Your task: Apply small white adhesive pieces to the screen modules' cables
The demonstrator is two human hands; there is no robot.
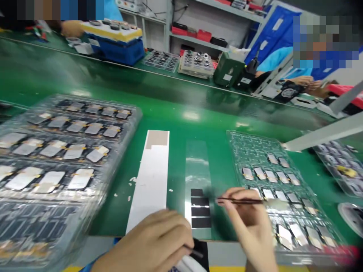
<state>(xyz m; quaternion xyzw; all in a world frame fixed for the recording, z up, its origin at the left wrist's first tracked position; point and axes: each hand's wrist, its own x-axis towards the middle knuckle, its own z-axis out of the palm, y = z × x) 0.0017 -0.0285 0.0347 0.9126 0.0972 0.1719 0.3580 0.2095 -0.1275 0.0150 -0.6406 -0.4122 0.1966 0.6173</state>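
Observation:
My left hand [159, 240] is closed low in the middle, over the near end of a long white strip [150, 181] with a beige patch at its far end. A dark sliver shows by its fingertips; what it is I cannot make out. Thin dark tweezers [241, 200] lie roughly level in the pinched fingers of my right hand [252, 223]. Between the hands is a clear film strip [197, 162] bearing several black rectangular pads [200, 212]. Behind and beneath my right hand sits a clear tray [249, 147] with small silvery square parts [271, 176].
Stacked clear trays [124, 151] of larger silvery parts fill the left. White scraps [132, 181] lie beside the white strip. A white post [320, 134] slants in from the right, near another tray [337, 162]. Across the bench, co-workers' hands [306, 81] are near equipment and a blue bin [121, 49].

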